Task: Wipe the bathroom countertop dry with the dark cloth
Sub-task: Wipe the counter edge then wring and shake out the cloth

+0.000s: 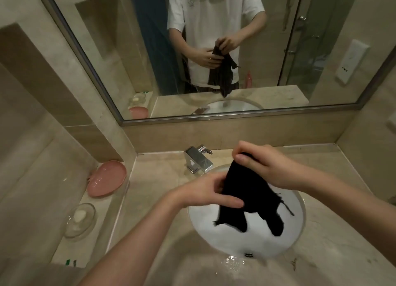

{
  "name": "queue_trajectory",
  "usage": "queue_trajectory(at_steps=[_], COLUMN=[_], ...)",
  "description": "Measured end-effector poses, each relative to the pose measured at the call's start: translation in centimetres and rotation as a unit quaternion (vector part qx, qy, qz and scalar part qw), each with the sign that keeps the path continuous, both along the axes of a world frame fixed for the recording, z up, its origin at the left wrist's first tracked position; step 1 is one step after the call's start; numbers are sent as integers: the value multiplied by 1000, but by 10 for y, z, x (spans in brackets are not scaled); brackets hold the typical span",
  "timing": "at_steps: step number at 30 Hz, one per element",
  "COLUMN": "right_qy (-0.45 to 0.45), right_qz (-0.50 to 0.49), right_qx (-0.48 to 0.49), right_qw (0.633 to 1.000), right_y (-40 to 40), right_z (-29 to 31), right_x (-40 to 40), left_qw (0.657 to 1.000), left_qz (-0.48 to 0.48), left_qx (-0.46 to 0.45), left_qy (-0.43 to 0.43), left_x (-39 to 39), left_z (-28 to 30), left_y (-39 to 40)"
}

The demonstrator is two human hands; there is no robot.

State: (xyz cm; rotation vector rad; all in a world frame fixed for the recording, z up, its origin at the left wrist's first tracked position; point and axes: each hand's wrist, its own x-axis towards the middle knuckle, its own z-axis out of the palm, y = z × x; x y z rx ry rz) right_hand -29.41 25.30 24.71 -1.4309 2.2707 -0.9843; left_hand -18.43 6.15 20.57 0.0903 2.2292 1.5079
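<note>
Beige stone countertop (150,200) surrounds us, with water beading at the near sink (225,238) rim. We hold the dark cloth (246,191) over the basin, likely so drips fall in: left hand (205,191) pinching its side, right hand (263,167) gripping its top corner. Farther back stands the faucet (198,159); far left, a pink dish (107,178).
</note>
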Motion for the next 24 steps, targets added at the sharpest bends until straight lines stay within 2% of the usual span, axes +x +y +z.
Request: queue_trajectory(at_steps=[6, 9, 10, 12, 14, 17, 19, 21, 24], right_qy=[85, 87, 48, -138, -345, -504, -603, -627, -597], right_qz=[-29, -40, -55, -117, -178, -189, -148, -110, -107], right_qx=[94, 126, 103, -14, -115, -103, -111, -125, -144], right_qw=[991, 987, 992, 983, 915, 836, 776, 761, 782], right_y=[2, 1, -1, 0, 6, 22, 25, 21, 8], right_z=[3, -6, -11, -26, -48, -96, -119, -129, -129], right_x=[-12, -15, -15, -15, -8, 15, 36, 52, 65], left_qw=[997, 997, 997, 990, 972, 925, 915, 914, 899], left_qz=[60, 55, 57, 90, 151, 249, 260, 251, 245], left_qx=[-22, 1, 23, 83, 163, 262, 282, 292, 336], left_qy=[-31, -47, -56, -64, -75, -117, -126, -126, -137], left_x=[-1, 1, 2, 5, 10, 15, 20, 26, 32], left_z=[-24, -20, -19, -14, -11, -11, -15, -18, -22], left_y=[19, 21, 22, 22, 20, 12, 5, 2, -2])
